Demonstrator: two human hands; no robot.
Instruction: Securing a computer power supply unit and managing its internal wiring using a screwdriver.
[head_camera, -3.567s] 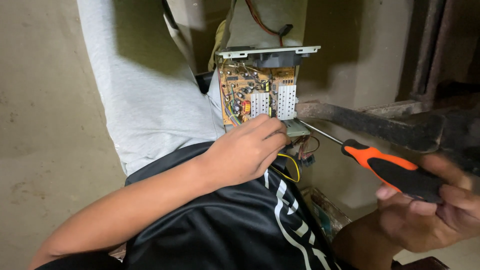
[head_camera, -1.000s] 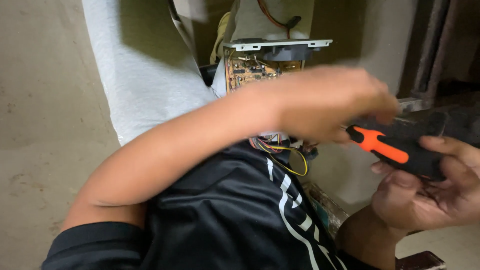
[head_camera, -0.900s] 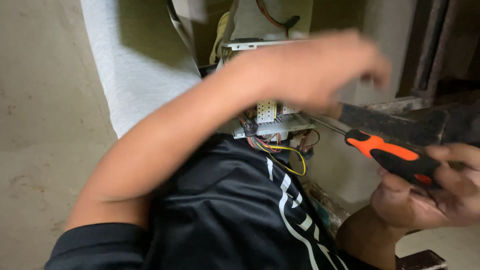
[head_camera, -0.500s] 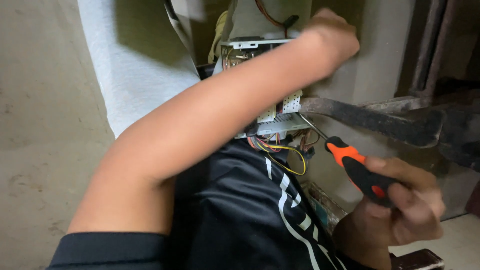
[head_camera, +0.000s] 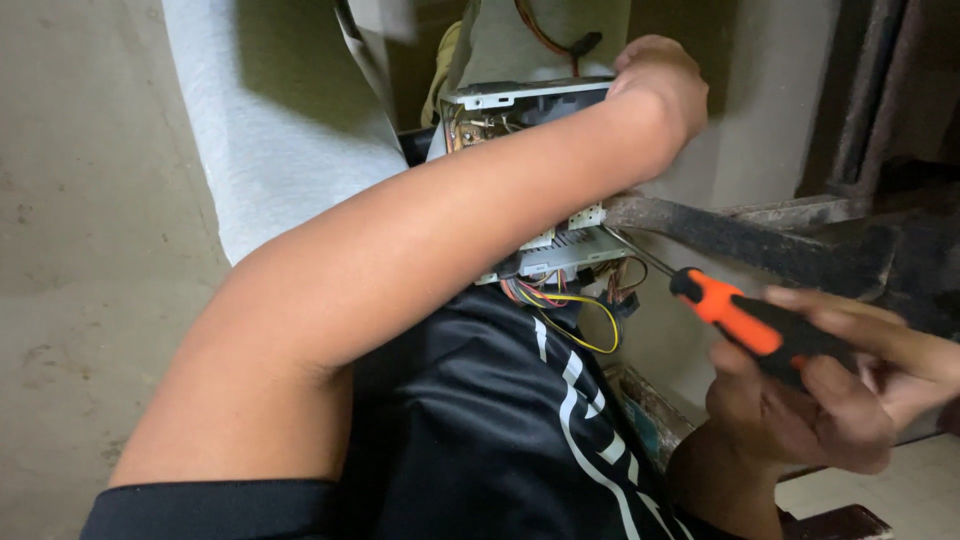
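The left hand (head_camera: 662, 85) reaches across the body and closes over the far top corner of a metal box (head_camera: 530, 180) with a circuit board inside, gripping its edge; the forearm covers most of the board. The right hand (head_camera: 830, 385) is wrapped around the orange and black handle of a screwdriver (head_camera: 745, 325), fingers curled tight on the grip, with the thin shaft running up and left toward the lower edge of the box, near a bundle of coloured wires (head_camera: 570, 305). Whether the tip sits in a screw I cannot tell; it is hidden where the shaft meets the box.

The box rests on the lap, above a black shirt (head_camera: 500, 430) with white stripes, and a grey cloth (head_camera: 280, 150) hangs to the left of it. A dark, rusty metal bar (head_camera: 740, 235) lies just right of the box.

To do this well, the left hand should hold the box steady so that it cannot twist, the shaft should stay in line with whatever it works on, and the tip should be kept clear of the loose wires beside it.
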